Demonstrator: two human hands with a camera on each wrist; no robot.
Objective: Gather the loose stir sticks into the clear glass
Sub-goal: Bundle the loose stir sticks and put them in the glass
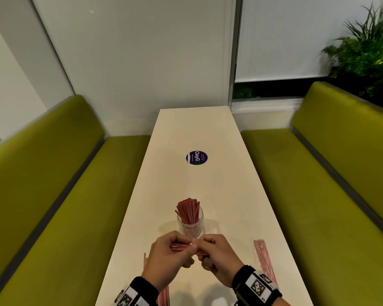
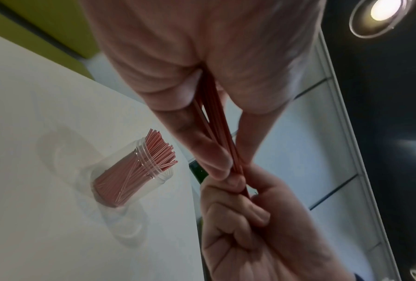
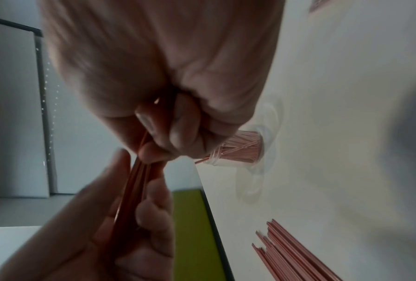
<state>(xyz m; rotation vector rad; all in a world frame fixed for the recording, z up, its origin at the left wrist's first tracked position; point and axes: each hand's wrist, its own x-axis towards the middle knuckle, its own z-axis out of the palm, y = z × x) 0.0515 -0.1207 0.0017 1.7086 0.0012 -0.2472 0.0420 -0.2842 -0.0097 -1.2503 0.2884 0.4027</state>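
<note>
A clear glass stands upright on the white table, packed with red-and-white stir sticks. Just in front of it, above the table, both hands hold one small bundle of sticks lying crosswise. My left hand pinches its left part between thumb and fingers, and my right hand grips the right part with curled fingers. The left wrist view shows the bundle running between the two hands, with the glass beside them. In the right wrist view the same bundle passes from my right fist to my left palm.
Loose sticks lie in a pile on the table's right side and in another pile near my left wrist, also seen as loose sticks. A round purple sticker sits mid-table. Green benches flank the table.
</note>
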